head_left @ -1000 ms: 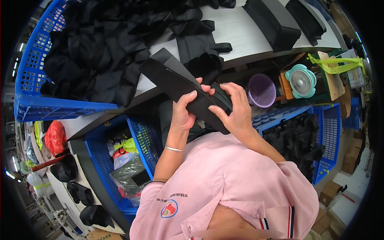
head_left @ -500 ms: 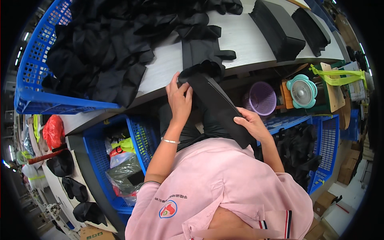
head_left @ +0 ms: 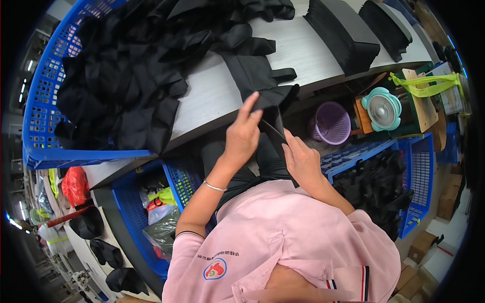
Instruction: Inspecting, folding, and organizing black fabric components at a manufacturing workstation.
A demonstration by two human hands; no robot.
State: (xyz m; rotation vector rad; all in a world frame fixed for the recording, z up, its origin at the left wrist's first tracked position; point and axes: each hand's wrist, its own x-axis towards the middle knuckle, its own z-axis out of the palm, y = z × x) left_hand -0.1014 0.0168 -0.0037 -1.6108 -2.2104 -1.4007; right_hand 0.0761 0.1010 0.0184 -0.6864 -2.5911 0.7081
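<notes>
My left hand (head_left: 244, 135) is at the near edge of the table, fingers and thumb closed at the lower edge of a black fabric piece (head_left: 247, 70) with a short loop on its right side. Most of that piece lies flat on the table, its near end hanging over the edge. In my right hand (head_left: 303, 160) is a flat black panel (head_left: 277, 132), turned nearly edge-on above my lap. Its upper end meets the fabric piece close to my left fingers; the lower part is hidden behind my right hand.
Crumpled black fabric pieces (head_left: 121, 81) heap beside a blue basket (head_left: 40, 121) on the left. Two stacks of black panels (head_left: 348, 38) stand at the far right of the table. Below are a purple bin (head_left: 331, 123), a small fan (head_left: 382, 112) and blue crates (head_left: 419, 182) on both sides.
The panel has turned from broad side to edge-on. My right hand has moved left and my left hand right, bringing them closer together. The fabric's near end has unfolded toward the right.
</notes>
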